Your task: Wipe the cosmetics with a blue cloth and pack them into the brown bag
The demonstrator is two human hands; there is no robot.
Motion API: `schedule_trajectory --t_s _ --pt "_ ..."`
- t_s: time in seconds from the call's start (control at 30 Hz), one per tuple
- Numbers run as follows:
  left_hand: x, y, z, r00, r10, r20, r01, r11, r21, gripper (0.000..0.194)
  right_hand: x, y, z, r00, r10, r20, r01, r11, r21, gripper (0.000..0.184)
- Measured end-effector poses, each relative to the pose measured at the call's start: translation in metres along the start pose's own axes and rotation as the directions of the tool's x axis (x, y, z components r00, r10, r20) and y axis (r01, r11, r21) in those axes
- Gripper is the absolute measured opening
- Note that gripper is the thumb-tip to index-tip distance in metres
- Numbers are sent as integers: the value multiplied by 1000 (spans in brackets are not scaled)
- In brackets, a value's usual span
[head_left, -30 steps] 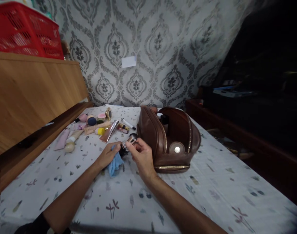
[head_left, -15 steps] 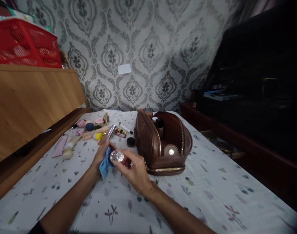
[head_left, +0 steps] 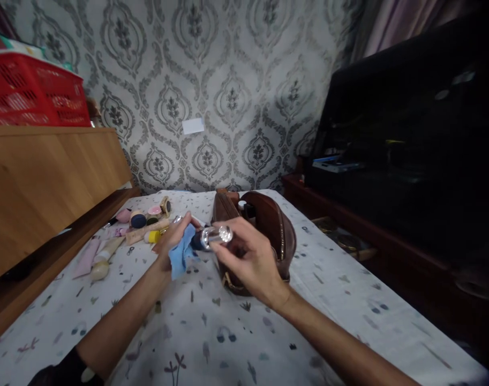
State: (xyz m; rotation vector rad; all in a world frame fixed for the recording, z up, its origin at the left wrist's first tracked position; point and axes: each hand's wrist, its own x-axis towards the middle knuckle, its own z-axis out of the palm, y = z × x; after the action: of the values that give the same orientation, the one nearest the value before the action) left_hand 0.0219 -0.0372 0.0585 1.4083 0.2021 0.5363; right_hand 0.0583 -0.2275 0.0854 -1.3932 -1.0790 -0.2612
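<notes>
My right hand point(head_left: 252, 260) holds a small bottle with a shiny silver cap point(head_left: 216, 236) raised above the bed. My left hand point(head_left: 172, 241) grips a blue cloth point(head_left: 180, 254) pressed against the dark body of that bottle. Behind my hands sits an open brown leather toiletry bag point(head_left: 274, 228), partly hidden by my right hand.
Several cosmetics point(head_left: 142, 222), tubes and sponges lie scattered at the left on the patterned bedsheet point(head_left: 236, 332). A wooden headboard point(head_left: 43, 182) with a red basket point(head_left: 35, 96) on top stands at the left. Dark furniture point(head_left: 408, 161) fills the right side.
Both hands have lifted the bottle and cloth higher and toward the bag. The view has shifted to the right, and my right hand now covers the bag's front.
</notes>
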Motion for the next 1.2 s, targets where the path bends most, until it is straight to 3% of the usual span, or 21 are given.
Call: schedule_trajectory --t_s 0.17,0.3,0.4,0.5,0.63,0.73,0.87,1.03,1.13,1.2 --pt "13 26 48 999 7 32 -3 995 -99 48 20 -7 -31 993 65 -99 -58 996 63 35" --pt "25 34 74 995 66 72 -61 995 -74 50 33 -13 -55 986 31 -163 -33 999 -11 37" --pt "30 33 81 961 242 138 -260 956 135 47 43 -16 -73 979 -26 -202 1 993 -119 38" --pt "25 30 81 878 382 289 -467 815 343 44 50 -10 -87 982 -40 -185 -8 968 -252 33" --pt "10 27 73 852 388 352 -521 697 492 40 51 8 -92 995 19 -100 -60 905 -421 21" --pt "1 25 66 847 372 379 -526 681 509 40 52 20 -85 996 83 -19 -79 812 -578 14" --pt "-3 20 57 847 359 392 -522 698 490 38 61 32 -73 970 225 89 -73 623 -778 18" --pt "-4 16 52 844 374 384 -523 730 440 35 75 43 -60 876 439 199 6 403 -915 30" --pt "-4 13 50 839 389 382 -531 741 411 34 80 48 -55 810 552 198 45 278 -959 31" --pt "-4 11 49 837 389 384 -531 746 402 32 82 51 -54 792 582 186 53 239 -970 32"
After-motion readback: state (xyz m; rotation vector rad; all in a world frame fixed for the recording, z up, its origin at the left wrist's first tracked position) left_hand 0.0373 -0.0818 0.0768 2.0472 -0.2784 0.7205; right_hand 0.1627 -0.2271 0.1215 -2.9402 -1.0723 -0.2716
